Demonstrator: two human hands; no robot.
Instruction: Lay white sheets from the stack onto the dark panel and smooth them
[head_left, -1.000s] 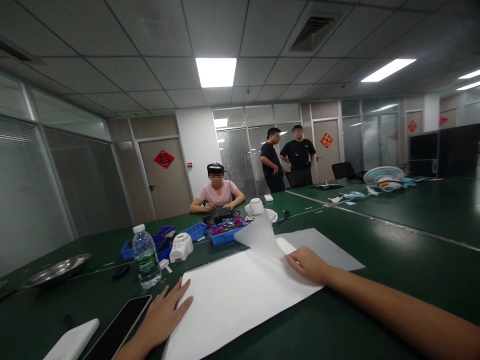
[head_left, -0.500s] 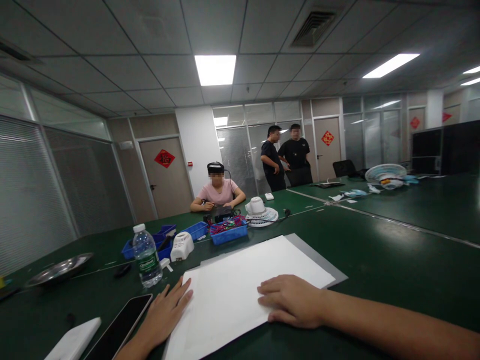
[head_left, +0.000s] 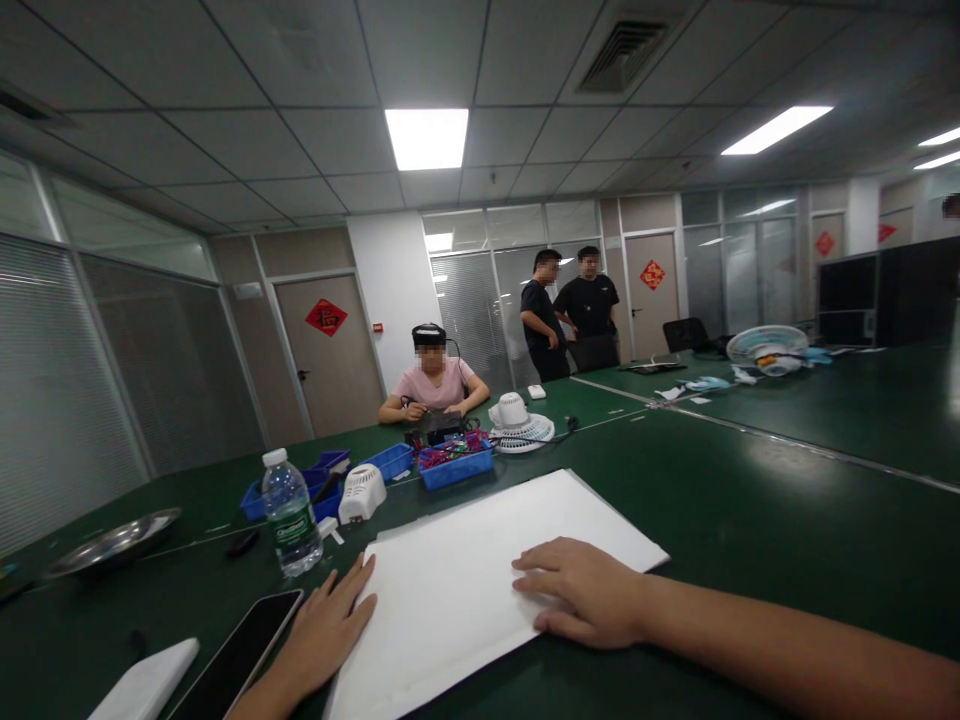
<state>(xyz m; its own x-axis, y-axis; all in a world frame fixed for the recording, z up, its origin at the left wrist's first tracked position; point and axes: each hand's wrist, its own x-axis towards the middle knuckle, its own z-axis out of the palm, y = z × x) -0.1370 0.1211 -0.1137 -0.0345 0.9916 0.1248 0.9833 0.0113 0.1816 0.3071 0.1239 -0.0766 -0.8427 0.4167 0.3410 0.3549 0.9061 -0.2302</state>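
Green tabletop [head_left: 765, 520] stretches broadly past the right edge of the paper [head_left: 450, 570].

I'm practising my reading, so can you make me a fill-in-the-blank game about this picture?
1. The right hand rests on the ____ paper.
2. The left hand is at the paper's edge, next to a black-screened ____.
3. The label on the water bottle is ____.
4. The person sitting across the table wears a ____ shirt.

Missing words: white; phone; green; pink.
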